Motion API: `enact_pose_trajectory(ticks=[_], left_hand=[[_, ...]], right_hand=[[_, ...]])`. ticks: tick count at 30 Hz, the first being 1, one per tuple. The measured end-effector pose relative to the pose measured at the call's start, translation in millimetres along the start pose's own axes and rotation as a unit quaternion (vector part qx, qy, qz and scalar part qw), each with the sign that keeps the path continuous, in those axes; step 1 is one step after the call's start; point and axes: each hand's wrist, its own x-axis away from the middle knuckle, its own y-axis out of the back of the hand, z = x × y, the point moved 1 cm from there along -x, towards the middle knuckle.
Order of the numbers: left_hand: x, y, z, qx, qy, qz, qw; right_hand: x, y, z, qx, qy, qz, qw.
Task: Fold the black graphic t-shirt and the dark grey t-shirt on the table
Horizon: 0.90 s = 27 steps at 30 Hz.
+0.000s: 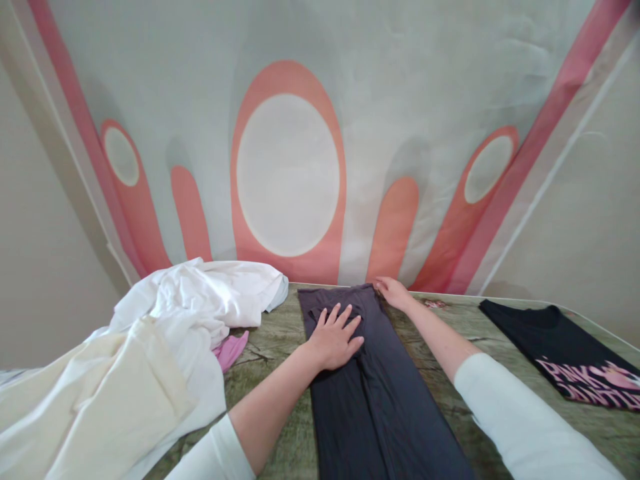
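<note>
A dark grey garment (380, 400) lies stretched lengthwise down the middle of the table (280, 333), its far end near the wall. My left hand (334, 339) rests flat on its upper part, fingers spread and open. My right hand (393, 291) reaches to the garment's far right corner, fingers curled and pinching the fabric edge there. Both arms wear white sleeves.
A heap of white and cream clothes (150, 360) covers the table's left side, with a pink piece (231, 348) poking out beneath it. A black T-shirt with pink print (565, 353) lies flat at the right. A pink-and-grey patterned cloth (290, 167) hangs behind.
</note>
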Motion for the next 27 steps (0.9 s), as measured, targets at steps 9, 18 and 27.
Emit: enact_pose_trajectory(ticks=[9,18,27], left_hand=[[1,1,0,-0.005,-0.001,0.003,1.0],[1,1,0,-0.004,-0.01,-0.003,1.0],[1,3,0,-0.002,-0.008,0.004,1.0]], right_hand=[[-23,-20,14,-0.03,0.036,-0.001,0.999],[-27,-23,7,-0.016,0.022,-0.023,0.999],[-22,-17,7,0.017,0.009,-0.011,1.0]])
